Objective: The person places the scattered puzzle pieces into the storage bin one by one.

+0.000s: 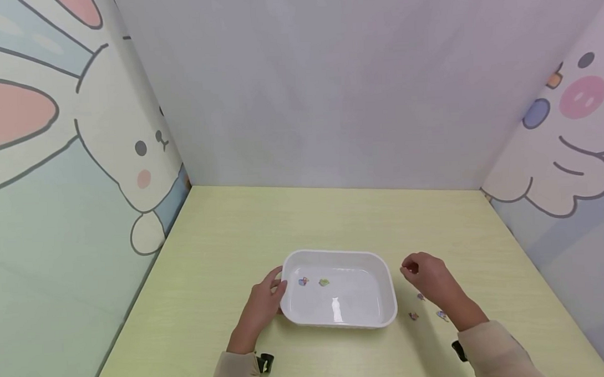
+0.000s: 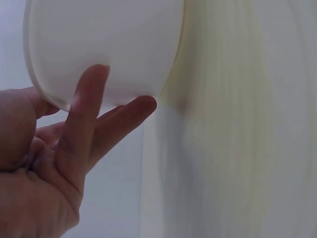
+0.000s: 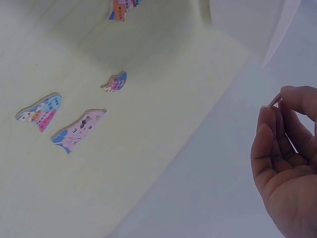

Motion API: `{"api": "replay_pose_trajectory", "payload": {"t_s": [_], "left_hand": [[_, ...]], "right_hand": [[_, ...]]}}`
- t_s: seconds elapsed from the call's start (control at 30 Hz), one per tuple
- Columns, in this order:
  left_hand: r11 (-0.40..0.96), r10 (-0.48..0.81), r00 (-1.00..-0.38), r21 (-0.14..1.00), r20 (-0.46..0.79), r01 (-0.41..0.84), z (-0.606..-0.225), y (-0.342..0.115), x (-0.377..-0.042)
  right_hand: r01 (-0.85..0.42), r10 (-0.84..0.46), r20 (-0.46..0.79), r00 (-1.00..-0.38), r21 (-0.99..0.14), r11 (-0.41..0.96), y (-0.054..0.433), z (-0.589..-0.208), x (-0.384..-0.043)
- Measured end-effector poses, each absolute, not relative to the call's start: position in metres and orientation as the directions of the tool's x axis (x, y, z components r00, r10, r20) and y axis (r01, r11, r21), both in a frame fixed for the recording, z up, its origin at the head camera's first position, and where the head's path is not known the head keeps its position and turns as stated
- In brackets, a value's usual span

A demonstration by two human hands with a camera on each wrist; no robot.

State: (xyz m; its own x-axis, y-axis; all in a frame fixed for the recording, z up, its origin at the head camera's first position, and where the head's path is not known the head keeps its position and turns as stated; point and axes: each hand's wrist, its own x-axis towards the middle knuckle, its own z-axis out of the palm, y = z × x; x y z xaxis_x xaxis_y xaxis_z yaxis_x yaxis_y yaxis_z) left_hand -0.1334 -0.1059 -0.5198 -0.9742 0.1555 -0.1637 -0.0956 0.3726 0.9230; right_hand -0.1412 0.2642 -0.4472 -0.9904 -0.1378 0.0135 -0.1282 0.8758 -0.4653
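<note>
A white plastic tray [image 1: 358,292] with rounded corners stands on the table, and two small printed puzzle pieces [image 1: 324,282] lie on its floor toward the left. My left hand [image 1: 261,306] holds the tray's left end. In the left wrist view its thumb is at the rim while the fingertips lie against the white wall [image 2: 99,39]. To the right of the tray, my right hand [image 1: 432,278] is raised above the table. Its thumb and fingertips pinch a thin puzzle piece [image 3: 275,100], seen edge-on, with its printed face hidden.
Several loose puzzle pieces [image 1: 413,316] lie on the table right of the tray, under and beside the right forearm. Close up, a pink one [image 3: 78,130] and a blue-and-pink one [image 3: 42,109] show printed pictures. Walls with cartoon animals [image 1: 115,134] enclose the pale yellow table [image 1: 233,218].
</note>
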Motion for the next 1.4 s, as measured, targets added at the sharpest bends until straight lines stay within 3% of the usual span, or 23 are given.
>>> {"api": "replay_pose_trajectory", "payload": {"t_s": [1.4], "left_hand": [[0.359,0.16,-0.975,0.929,-0.151,-0.085,-0.519,-0.106,-0.133]], "right_hand": [[-0.235,-0.269,-0.008,-0.963,-0.459,0.857,0.202,-0.426,-0.173]]}}
